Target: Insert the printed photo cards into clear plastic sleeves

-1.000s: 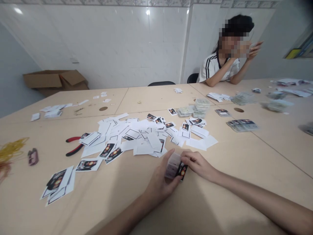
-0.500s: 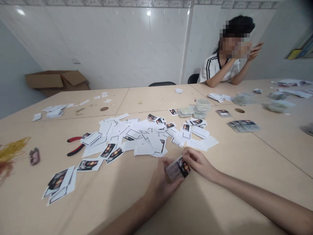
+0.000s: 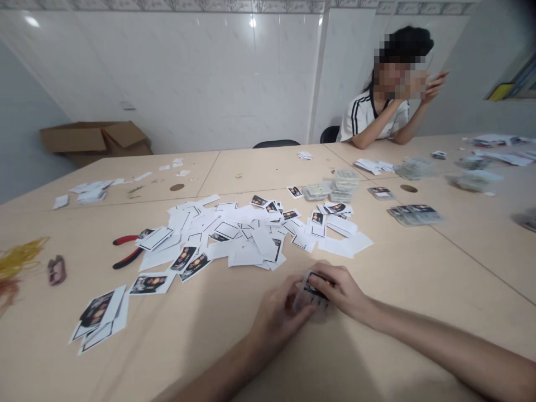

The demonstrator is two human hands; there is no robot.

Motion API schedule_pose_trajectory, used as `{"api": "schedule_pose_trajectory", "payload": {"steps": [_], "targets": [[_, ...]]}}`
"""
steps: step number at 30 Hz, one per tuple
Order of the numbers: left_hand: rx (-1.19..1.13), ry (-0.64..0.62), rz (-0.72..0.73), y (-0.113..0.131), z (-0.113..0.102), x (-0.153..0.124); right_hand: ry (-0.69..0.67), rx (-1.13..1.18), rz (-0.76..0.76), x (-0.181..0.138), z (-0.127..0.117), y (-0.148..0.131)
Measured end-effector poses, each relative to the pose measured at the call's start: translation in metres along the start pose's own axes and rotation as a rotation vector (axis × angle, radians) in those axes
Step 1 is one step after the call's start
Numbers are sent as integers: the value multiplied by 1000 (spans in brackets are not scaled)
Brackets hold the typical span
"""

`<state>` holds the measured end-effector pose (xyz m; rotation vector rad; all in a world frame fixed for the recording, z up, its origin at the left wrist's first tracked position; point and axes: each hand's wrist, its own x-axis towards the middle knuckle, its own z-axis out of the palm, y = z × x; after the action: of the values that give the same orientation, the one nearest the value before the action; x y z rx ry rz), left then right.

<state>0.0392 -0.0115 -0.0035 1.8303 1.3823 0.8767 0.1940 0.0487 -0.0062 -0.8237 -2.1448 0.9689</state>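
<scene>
A small clear plastic box with a dark printed card on its face is held between my two hands above the table. My left hand grips its left and lower side, thumb along the near edge. My right hand wraps round its upper right side, with the thumb lying over the printed card. What is inside the box is too blurred to tell. Just beyond my hands spreads a loose heap of white paper cards, some showing a dark print with an orange spot.
Red-handled pliers lie left of the heap, near a small pinkish tool and yellow bands. Clear boxes are stacked behind; labelled boxes lie to the right. Across the table sits a person with raised hands. A carton stands back left.
The box has turned and shifted slightly right in my hands. My right hand has moved from pinching its upper corner to wrapping over it, thumb on the printed card.
</scene>
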Motion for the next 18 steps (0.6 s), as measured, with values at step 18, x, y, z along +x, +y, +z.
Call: {"api": "schedule_pose_trajectory", "payload": {"steps": [18], "targets": [[231, 119, -16, -3, -1, 1, 165, 220, 137, 3, 3, 12]]}}
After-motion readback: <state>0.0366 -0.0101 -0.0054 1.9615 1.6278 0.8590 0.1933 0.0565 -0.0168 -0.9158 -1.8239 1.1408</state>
